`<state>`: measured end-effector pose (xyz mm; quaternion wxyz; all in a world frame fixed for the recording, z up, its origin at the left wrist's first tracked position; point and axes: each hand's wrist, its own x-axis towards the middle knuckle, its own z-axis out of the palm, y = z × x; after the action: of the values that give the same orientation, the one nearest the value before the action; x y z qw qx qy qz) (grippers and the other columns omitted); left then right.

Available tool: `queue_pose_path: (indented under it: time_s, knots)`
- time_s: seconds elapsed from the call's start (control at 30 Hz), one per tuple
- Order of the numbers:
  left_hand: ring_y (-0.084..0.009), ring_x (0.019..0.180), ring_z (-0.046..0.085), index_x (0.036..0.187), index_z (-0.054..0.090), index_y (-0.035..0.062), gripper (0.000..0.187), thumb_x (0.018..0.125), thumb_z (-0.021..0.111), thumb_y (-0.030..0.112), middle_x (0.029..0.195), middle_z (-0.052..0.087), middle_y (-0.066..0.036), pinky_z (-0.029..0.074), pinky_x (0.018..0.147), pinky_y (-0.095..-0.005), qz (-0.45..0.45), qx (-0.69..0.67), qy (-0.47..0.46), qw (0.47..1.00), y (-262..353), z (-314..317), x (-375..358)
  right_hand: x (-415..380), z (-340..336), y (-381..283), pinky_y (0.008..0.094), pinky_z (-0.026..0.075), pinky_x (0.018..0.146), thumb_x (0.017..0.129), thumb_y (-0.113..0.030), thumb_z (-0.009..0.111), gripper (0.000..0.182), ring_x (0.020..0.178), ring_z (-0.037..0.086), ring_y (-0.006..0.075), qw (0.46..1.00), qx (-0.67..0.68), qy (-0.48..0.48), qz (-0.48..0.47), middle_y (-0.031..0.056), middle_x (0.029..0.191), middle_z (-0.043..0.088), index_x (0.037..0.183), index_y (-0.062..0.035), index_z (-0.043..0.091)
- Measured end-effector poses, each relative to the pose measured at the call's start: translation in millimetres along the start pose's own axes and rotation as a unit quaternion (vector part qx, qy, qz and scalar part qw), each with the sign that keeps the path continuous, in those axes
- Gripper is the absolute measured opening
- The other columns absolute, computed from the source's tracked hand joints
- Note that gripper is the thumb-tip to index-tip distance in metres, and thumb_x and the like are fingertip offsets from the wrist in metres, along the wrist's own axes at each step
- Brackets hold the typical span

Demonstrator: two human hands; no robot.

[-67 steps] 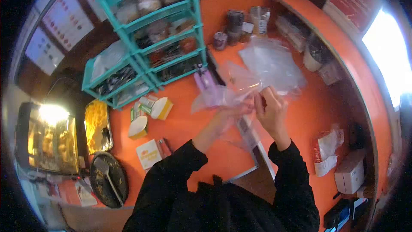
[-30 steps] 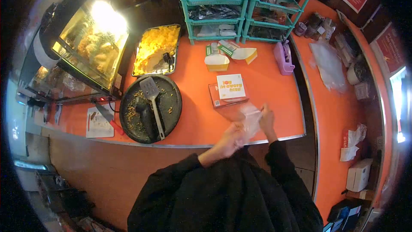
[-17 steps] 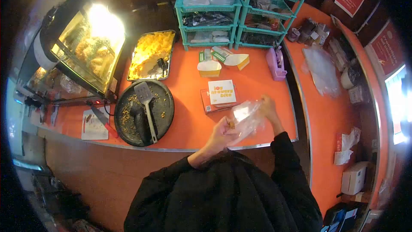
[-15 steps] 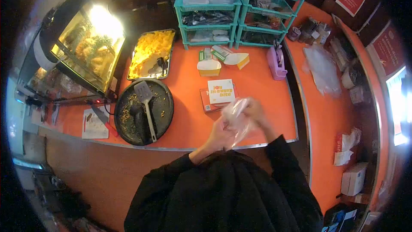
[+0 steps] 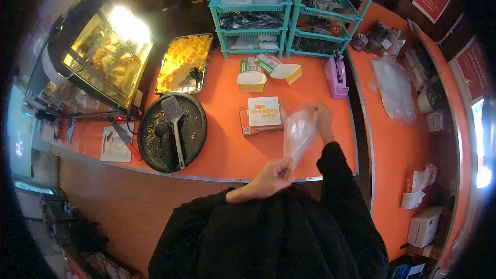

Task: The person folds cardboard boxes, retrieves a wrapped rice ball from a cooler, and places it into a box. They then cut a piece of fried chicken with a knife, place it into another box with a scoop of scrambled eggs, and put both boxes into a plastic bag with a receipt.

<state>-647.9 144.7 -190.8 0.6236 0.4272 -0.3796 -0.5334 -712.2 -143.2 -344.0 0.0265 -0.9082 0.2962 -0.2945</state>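
Note:
A clear plastic bag [image 5: 299, 133] is stretched between my two hands over the front of the orange counter. Its lower end is pinched in my left hand [image 5: 275, 176], whose fingers are closed close to my body. Farther out, my right hand [image 5: 324, 120] grips the bag's upper end. Just beyond the bag, two boxes are stacked: a white box with orange lettering [image 5: 264, 111] lies on a red box [image 5: 253, 130]. Two small open cartons [image 5: 251, 81] with yellow and green sides lie behind the stack.
A black round pan [image 5: 196, 124] holds a spatula [image 5: 176, 129] and crumbs. Behind it stands a tray of yellow food [image 5: 183, 62], with a lit food warmer [image 5: 103, 57] at left. Teal racks [image 5: 253, 32] line the back; a pink tape dispenser [image 5: 337, 80] and a knife [image 5: 126, 141] rest nearby.
My hands have moved apart, the right one outward and to the right, the left one slightly toward me. The bag, bunched before, is now pulled out lengthwise.

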Motion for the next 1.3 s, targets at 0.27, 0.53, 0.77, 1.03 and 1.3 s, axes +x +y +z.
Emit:
queue_pose_path:
  time_s: [0.27, 0.53, 0.77, 1.03, 1.3]
  knots:
    - [-0.0037, 0.067, 0.040, 0.075, 0.042, 0.0072, 0.017, 0.079, 0.055, -0.002, 0.071, 0.041, 0.004, 0.033, 0.061, -0.0189, -0.070, 0.037, -0.030, 0.996, -11.2, -29.9, -13.3, 41.2, -7.0, 88.4, 0.0342, 0.043, 0.057, 0.071, -0.011, 0.054, 0.007, 0.063, 0.057, 0.0220, 0.957, 0.196, 0.026, 0.214, 0.0124, 0.068, 0.059, 0.071, -0.0042, 0.055]
    - [-0.0203, 0.073, 0.051, 0.096, 0.046, 0.0068, 0.034, 0.071, 0.066, 0.017, 0.084, 0.049, -0.007, 0.039, 0.065, -0.0282, 0.259, 0.583, 0.334, 0.694, 10.1, -40.0, 29.2, 58.7, -89.0, -21.5, 0.0343, 0.044, 0.059, 0.066, -0.001, 0.052, 0.012, 0.069, 0.059, 0.0258, 0.989, 0.111, -0.072, 0.072, 0.0173, 0.071, 0.057, 0.078, -0.0030, 0.053]
    - [-0.0327, 0.095, 0.046, 0.104, 0.049, 0.0080, 0.041, 0.066, 0.063, 0.014, 0.104, 0.044, -0.012, 0.039, 0.074, -0.0425, 0.011, 0.592, 0.286, 0.753, -24.4, -107.0, 72.7, 27.6, -139.3, -104.2, 0.0388, 0.043, 0.061, 0.064, 0.000, 0.056, 0.020, 0.073, 0.055, 0.0336, 0.994, 0.083, -0.070, -0.029, 0.0167, 0.072, 0.055, 0.083, -0.0028, 0.052]
    - [-0.0303, 0.074, 0.053, 0.097, 0.048, 0.0076, 0.034, 0.065, 0.058, 0.003, 0.087, 0.050, -0.011, 0.043, 0.059, -0.0368, 0.156, 0.752, 0.446, 0.459, -52.3, -100.2, 53.4, -92.3, -96.6, -37.1, 0.0311, 0.048, 0.067, 0.074, -0.009, 0.053, 0.032, 0.076, 0.058, 0.0193, 0.453, 0.771, -0.209, 0.396, 0.0080, 0.094, 0.060, 0.104, 0.0012, 0.054]
    - [-0.0214, 0.081, 0.059, 0.097, 0.054, -0.0017, 0.026, 0.077, 0.055, 0.014, 0.093, 0.060, -0.011, 0.049, 0.070, -0.0358, -0.109, -0.343, 0.078, 0.930, -62.8, -117.5, -11.8, -86.7, -49.2, 66.8, 0.0239, 0.044, 0.046, 0.076, -0.018, 0.059, 0.026, 0.054, 0.055, 0.0106, 0.421, 0.686, -0.454, 0.382, 0.0042, 0.067, 0.059, 0.093, 0.0017, 0.056]
